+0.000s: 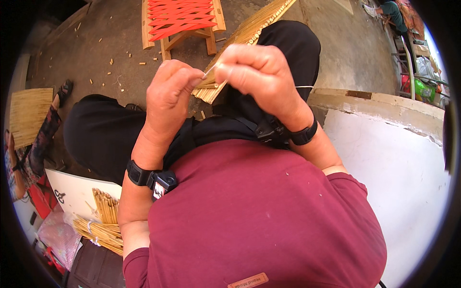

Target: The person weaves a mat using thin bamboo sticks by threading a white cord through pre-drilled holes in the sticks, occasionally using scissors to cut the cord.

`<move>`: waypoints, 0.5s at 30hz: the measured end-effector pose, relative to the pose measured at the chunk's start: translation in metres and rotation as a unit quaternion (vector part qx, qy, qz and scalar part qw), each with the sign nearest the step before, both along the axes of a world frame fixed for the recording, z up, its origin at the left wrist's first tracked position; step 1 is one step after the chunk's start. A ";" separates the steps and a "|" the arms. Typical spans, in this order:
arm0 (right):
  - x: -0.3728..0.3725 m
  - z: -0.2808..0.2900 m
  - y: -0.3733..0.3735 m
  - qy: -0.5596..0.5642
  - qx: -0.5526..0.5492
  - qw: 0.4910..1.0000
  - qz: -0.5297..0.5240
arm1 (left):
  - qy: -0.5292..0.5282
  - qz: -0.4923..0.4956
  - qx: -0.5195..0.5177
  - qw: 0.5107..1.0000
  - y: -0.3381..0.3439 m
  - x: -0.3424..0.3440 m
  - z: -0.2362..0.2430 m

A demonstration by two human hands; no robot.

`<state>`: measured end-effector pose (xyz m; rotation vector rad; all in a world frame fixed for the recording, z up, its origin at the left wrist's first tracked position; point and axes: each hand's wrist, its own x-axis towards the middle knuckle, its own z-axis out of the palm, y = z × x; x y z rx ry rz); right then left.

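My left hand and my right hand are raised close together above my lap. Between their fingertips runs a short stretch of thin white cord, pinched at both ends. Under the hands slants a mat of straw-coloured sticks, set side by side. Its near end shows cut stick ends below the fingers, while the right hand hides part of its middle. More white cord sticks out past the right wrist. The right fingers are slightly blurred.
Ahead stands a wooden frame with red woven straps. Short stick offcuts dot the floor. Stick bundles lie at my left, and another person's arm is near a second mat. A white low wall flanks my right.
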<state>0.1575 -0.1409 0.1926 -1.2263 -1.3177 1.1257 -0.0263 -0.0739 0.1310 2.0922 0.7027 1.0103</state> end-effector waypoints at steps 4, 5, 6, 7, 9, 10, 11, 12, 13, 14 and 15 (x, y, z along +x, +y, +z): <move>0.003 -0.021 0.003 0.080 -0.024 0.996 -0.028 | 0.068 -0.033 0.074 0.994 -0.003 0.004 0.006; 0.001 -0.024 0.003 0.098 -0.020 0.994 -0.033 | 0.053 -0.030 0.015 0.998 -0.004 0.004 0.006; 0.001 -0.025 0.002 0.098 -0.021 0.994 -0.033 | 0.038 -0.027 -0.044 0.998 -0.005 0.004 0.006; 0.001 -0.025 0.002 0.100 -0.023 0.994 -0.038 | 0.038 -0.027 -0.044 0.998 -0.005 0.003 0.006; 0.002 -0.027 0.002 0.101 -0.025 0.994 -0.043 | -0.003 -0.037 -0.110 0.993 -0.003 0.000 0.004; 0.003 -0.028 0.003 0.093 -0.020 0.994 -0.047 | -0.003 -0.037 -0.109 0.993 -0.003 -0.003 0.001; 0.005 -0.028 0.003 0.085 -0.014 0.995 -0.050 | -0.023 -0.049 -0.154 0.987 -0.001 -0.006 -0.002; 0.006 -0.028 0.003 0.084 -0.014 0.995 -0.050 | -0.042 -0.061 -0.198 0.977 -0.001 -0.008 -0.004; 0.009 -0.028 0.003 0.092 -0.025 0.994 -0.052 | -0.042 -0.060 -0.198 0.977 -0.001 -0.008 -0.002; 0.011 -0.027 0.003 0.099 -0.035 0.993 -0.053 | -0.082 -0.063 -0.263 0.959 -0.002 -0.007 0.001; 0.013 -0.028 0.002 0.108 -0.050 0.991 -0.058 | -0.121 -0.066 -0.327 0.935 -0.003 -0.007 0.004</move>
